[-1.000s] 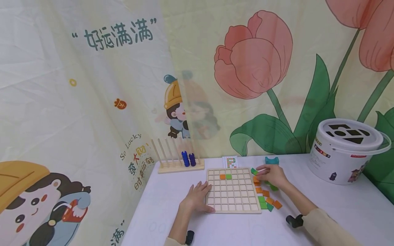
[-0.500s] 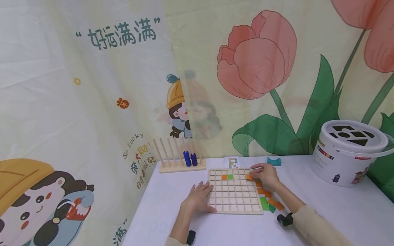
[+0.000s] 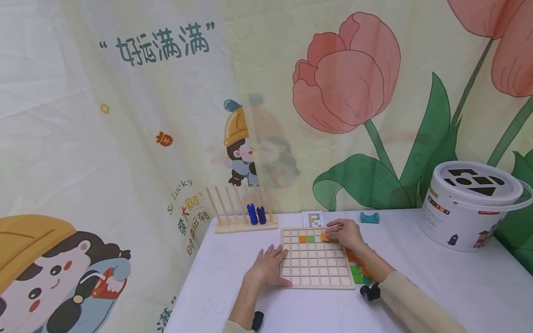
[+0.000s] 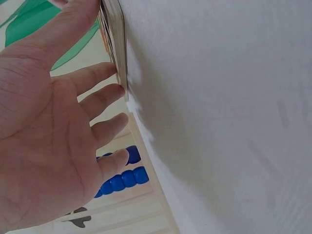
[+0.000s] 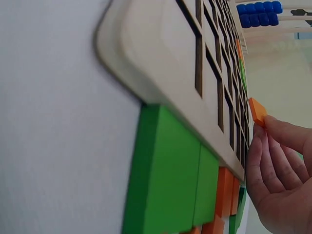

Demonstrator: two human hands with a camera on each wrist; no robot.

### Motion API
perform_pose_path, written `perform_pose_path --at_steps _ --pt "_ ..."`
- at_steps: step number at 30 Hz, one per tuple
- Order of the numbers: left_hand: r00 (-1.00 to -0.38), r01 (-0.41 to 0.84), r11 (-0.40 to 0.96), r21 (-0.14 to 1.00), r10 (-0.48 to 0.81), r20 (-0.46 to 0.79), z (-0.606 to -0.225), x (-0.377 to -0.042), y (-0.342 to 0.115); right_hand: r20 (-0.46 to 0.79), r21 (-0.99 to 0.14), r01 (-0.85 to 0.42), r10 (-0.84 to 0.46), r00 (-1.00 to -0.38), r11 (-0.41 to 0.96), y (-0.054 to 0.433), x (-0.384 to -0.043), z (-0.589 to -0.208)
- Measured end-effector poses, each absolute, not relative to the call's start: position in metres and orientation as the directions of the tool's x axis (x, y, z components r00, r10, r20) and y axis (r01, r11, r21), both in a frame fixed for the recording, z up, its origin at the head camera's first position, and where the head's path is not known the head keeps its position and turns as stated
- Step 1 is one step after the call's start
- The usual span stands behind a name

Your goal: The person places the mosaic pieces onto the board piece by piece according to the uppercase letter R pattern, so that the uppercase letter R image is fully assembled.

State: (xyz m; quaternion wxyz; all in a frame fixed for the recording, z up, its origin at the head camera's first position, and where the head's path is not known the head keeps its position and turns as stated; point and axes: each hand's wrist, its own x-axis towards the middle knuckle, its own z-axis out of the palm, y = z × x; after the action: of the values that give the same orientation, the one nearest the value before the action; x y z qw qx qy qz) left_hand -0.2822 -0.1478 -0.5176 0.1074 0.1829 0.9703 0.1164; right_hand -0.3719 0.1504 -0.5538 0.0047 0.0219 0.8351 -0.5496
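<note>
A wooden grid board (image 3: pixel 316 267) lies on the white table. Two tiles sit in its upper rows, an orange tile (image 3: pixel 302 239) and a green tile (image 3: pixel 310 238) side by side. My left hand (image 3: pixel 266 269) rests along the board's left edge with fingers spread; in the left wrist view its fingertips (image 4: pixel 115 90) are right at the edge. My right hand (image 3: pixel 346 233) pinches another orange tile (image 5: pixel 257 111) between thumb and fingers over the board's upper right part. Loose green tiles (image 3: pixel 356 274) and orange tiles (image 3: pixel 353 255) lie along the board's right edge, partly hidden by the right forearm.
Behind the board lies a small pattern card (image 3: pixel 313 218). A wooden peg rack (image 3: pixel 245 225) with blue beads (image 3: pixel 251 214) stands at the back left. At the back right are a teal block (image 3: pixel 369 218) and a white bucket (image 3: pixel 462 222) with a shape-hole lid.
My right hand has let go of a green piece, picked up an orange tile and carried it leftward over the board. The left hand stays at the board's left edge.
</note>
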Motion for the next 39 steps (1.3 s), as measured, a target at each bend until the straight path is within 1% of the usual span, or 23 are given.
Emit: perform_pose_path --at_steps 6,13,18,22,26,30,35,39 --pt "-0.909 0.329 0.906 0.266 0.380 -0.170 -0.518 -0.281 -0.149 0.036 -0.893 -0.015 0.039 -0.999 0.451 0.141 -0.373 -0.564" --pt "-0.908 0.327 0.906 0.269 0.380 -0.176 -0.523 -0.281 -0.149 0.104 -0.898 -0.072 0.050 -0.993 0.435 0.130 -0.372 -0.573" --pt "-0.908 0.341 0.903 0.260 0.388 -0.157 -0.523 -0.282 -0.149 0.135 -0.880 -0.096 0.051 -0.990 0.465 0.126 -0.374 -0.574" --pt "-0.912 0.335 0.906 0.259 0.381 -0.153 -0.522 -0.284 -0.149 0.143 -0.857 -0.126 -0.003 -0.990 0.500 0.126 -0.375 -0.571" --pt "-0.911 0.343 0.905 0.251 0.385 -0.146 -0.523 -0.285 -0.149 0.140 -0.845 -0.158 -0.074 -0.987 0.512 0.130 -0.377 -0.566" --pt "-0.908 0.353 0.901 0.254 0.395 -0.141 -0.523 -0.285 -0.151 0.142 -0.839 -0.179 -0.111 -0.984 0.513 0.135 -0.377 -0.562" --pt "-0.905 0.354 0.896 0.270 0.400 -0.143 -0.523 -0.285 -0.151 0.163 -0.828 -0.181 -0.081 -0.983 0.530 0.148 -0.372 -0.557" --pt "-0.904 0.353 0.897 0.266 0.400 -0.149 -0.524 -0.286 -0.151 0.172 -0.839 -0.160 -0.026 -0.985 0.519 0.159 -0.367 -0.549"
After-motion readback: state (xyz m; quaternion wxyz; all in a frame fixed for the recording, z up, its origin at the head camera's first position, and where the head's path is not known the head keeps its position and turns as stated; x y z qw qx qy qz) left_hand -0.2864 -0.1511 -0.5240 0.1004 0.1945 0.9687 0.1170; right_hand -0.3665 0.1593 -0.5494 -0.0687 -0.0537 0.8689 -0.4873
